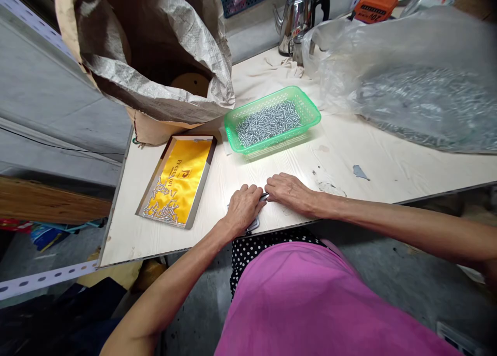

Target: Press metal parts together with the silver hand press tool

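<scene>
My left hand [243, 207] rests at the near edge of the white table [388, 164], fingers curled over a small flat dark object [254, 224] that peeks out under it. My right hand [289, 190] lies beside it, fingers bent and touching the same spot; a thin dark piece shows between the two hands. What either hand grips is mostly hidden. Beyond the hands stands a green plastic basket [306, 107] filled with small silver metal pieces. To the left lies a yellow-lined box lid [186, 174] with several of the same pieces in its near end.
A large crumpled paper-and-woven sack [155, 50] stands at the back left. A big clear plastic bag [419, 81] of metal pieces covers the right side. A steel kettle [297, 14] and an orange box [375, 4] sit at the back.
</scene>
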### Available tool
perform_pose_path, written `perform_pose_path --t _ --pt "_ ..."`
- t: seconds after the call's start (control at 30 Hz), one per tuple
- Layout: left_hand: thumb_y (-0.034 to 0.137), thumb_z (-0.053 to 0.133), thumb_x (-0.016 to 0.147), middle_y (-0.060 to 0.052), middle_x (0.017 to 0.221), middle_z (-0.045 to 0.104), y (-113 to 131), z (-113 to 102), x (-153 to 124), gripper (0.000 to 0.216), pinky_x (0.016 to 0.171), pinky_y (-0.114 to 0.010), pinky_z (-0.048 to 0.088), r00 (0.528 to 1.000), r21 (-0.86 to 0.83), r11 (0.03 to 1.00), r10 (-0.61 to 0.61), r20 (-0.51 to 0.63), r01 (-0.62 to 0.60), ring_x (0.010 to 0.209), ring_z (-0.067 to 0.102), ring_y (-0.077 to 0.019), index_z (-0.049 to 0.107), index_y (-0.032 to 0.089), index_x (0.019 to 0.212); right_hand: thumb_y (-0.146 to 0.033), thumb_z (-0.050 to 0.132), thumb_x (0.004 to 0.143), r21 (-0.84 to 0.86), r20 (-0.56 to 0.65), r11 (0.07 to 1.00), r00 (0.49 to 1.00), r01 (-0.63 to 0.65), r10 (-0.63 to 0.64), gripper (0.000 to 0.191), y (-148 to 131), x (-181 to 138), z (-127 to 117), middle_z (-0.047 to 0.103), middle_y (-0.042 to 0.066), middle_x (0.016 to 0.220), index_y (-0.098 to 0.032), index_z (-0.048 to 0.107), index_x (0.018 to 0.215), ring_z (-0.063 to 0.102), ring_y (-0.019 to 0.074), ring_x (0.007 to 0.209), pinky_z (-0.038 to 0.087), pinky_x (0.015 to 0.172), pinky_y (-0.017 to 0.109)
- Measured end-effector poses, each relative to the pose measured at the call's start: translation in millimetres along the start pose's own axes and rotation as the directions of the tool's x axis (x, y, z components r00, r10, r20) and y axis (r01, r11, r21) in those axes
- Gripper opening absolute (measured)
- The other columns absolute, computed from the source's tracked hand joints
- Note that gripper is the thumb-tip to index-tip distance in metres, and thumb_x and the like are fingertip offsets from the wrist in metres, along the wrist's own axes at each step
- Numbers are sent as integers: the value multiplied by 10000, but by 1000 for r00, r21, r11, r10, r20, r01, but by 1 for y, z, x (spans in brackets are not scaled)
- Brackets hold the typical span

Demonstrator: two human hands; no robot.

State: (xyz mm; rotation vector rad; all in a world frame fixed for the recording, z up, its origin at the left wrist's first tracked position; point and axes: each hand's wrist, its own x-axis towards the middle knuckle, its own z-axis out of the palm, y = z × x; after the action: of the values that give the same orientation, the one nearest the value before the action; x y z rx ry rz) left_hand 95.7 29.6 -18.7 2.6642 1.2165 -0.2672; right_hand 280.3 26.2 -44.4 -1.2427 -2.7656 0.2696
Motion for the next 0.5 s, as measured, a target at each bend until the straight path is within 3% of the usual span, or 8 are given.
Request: perform_pose_path --t 0.13,0.27,0.33,0.43,0.5 --pt "363 553 948 -86 1019 609 -1 -2 -1 196 800 -359 467 999 24 999 -37 -26 38 981 537 -255 564 181 1020 -265 576 940 36 -41 998 998 -55 57 146 3 -1 -5 620 115 960 -131 630 956 526 245 911 374 770 341" --pt "446 572 927 -136 1153 587 3 6 -10 471 882 -418 482 976 -4 989 -149 -158 150 1081 537 -282 472 144 1275 -491 669 857 133 -73 991 997 19 -9 538 20 2 -5 584 172 1170 -104 566 1216 517 292 1026 419 862 400" --pt "416 548 946 -189 1302 538 13 16 -19 544 984 -484 447 959 -47 989 -149 -241 141 1218 501 -318 390 130 1381 -556 639 857 172 -95 983 994 67 -51 654 29 3 -3 560 200 1249 -98 514 1308 508 312 1095 415 915 436" --pt "417 504 966 -202 1506 393 35 36 -35 587 1118 -546 337 954 -96 994 -75 -290 49 1428 310 -360 330 136 1452 -423 522 959 190 -113 980 993 53 -32 469 36 7 0 585 187 1229 -106 533 1305 514 294 1107 405 935 425" --pt "485 475 965 -176 1548 358 50 46 -42 637 1156 -557 292 959 -128 992 -36 -280 -1 1475 224 -355 315 141 1476 -296 497 970 157 -113 988 993 -9 27 311 38 13 1 623 159 1121 -117 606 1199 525 277 1050 410 899 398"
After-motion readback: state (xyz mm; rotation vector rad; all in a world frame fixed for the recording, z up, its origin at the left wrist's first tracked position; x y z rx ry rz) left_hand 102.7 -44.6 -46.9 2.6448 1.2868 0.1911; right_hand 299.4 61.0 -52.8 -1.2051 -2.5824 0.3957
